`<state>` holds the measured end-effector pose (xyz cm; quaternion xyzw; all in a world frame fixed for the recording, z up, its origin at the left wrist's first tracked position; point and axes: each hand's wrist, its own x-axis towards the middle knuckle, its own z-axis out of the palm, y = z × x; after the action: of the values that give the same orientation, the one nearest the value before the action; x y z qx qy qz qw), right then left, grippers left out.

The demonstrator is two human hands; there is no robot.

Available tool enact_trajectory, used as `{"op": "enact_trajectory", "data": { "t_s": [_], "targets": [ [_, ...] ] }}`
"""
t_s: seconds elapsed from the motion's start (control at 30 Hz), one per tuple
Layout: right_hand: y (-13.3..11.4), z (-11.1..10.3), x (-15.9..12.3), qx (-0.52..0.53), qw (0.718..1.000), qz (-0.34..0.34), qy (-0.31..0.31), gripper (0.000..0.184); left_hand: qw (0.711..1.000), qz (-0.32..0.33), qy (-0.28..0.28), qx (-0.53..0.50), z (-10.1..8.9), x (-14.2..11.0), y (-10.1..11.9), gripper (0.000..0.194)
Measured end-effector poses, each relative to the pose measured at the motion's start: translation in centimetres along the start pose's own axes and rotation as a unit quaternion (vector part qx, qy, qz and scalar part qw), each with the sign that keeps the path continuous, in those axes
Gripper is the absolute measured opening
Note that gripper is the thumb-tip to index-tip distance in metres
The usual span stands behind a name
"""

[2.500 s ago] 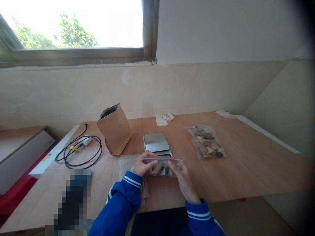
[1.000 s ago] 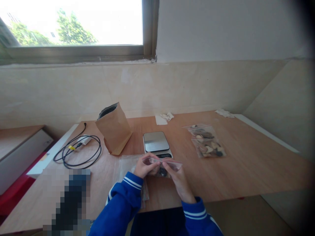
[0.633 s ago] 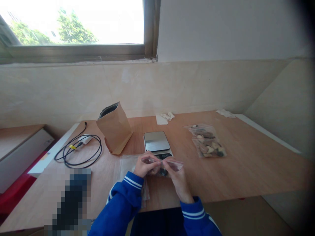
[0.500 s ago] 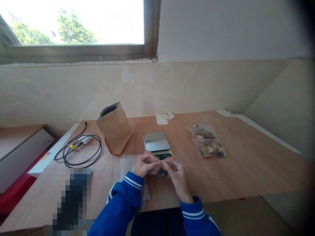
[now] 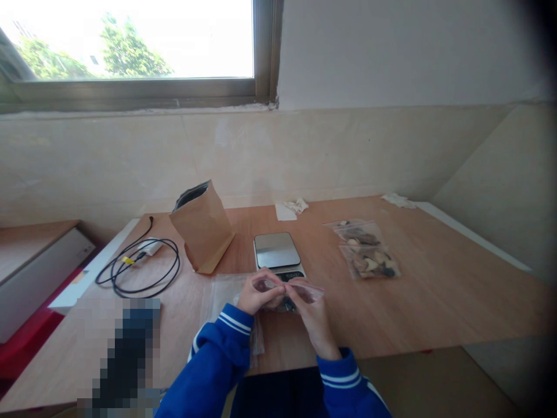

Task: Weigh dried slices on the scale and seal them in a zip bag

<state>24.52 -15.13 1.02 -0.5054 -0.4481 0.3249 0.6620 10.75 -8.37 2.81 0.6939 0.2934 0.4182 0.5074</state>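
Both my hands hold a small clear zip bag (image 5: 310,292) with a red strip along its top and dark pieces inside, just above the wooden table (image 5: 435,290). My left hand (image 5: 256,296) pinches the bag's top at the left end. My right hand (image 5: 310,316) pinches the top near the middle, close to the left hand. Behind the bag sits a small digital scale (image 5: 277,252) with a bare steel plate. Under my left wrist lie several flat, clear bags (image 5: 221,290).
An open brown paper pouch (image 5: 202,227) stands left of the scale. Two filled zip bags (image 5: 366,249) lie to the right. A coiled black cable (image 5: 139,264) is at the left, crumpled paper (image 5: 292,208) at the back. A pixelated dark patch (image 5: 124,354) covers the near left.
My right hand has slid left along the bag's top strip toward my left hand. The bag stays at the same place in front of the scale.
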Motion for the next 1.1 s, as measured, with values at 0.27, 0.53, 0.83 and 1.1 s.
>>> {"op": "enact_trajectory", "data": {
  "t_s": [0.27,0.53,0.83,1.1],
  "targets": [
    [0.1,0.1,-0.1,0.007,1.0,0.006,0.012,0.016,1.0,-0.006,0.005,0.01,0.1,0.0,-0.3,0.026],
    [0.5,0.0,0.1,-0.015,1.0,0.006,0.002,0.02,1.0,-0.012,0.018,-0.021,0.3,-0.1,-0.7,0.028],
    [-0.4,0.4,0.2,-0.005,1.0,-0.006,-0.018,0.015,1.0,0.007,0.029,-0.002,0.2,-0.2,-0.6,0.025],
    [0.2,0.3,0.1,-0.019,0.999,-0.026,0.0,0.013,1.0,0.001,0.017,-0.007,0.1,-0.1,-0.8,0.026]
  ]
}}
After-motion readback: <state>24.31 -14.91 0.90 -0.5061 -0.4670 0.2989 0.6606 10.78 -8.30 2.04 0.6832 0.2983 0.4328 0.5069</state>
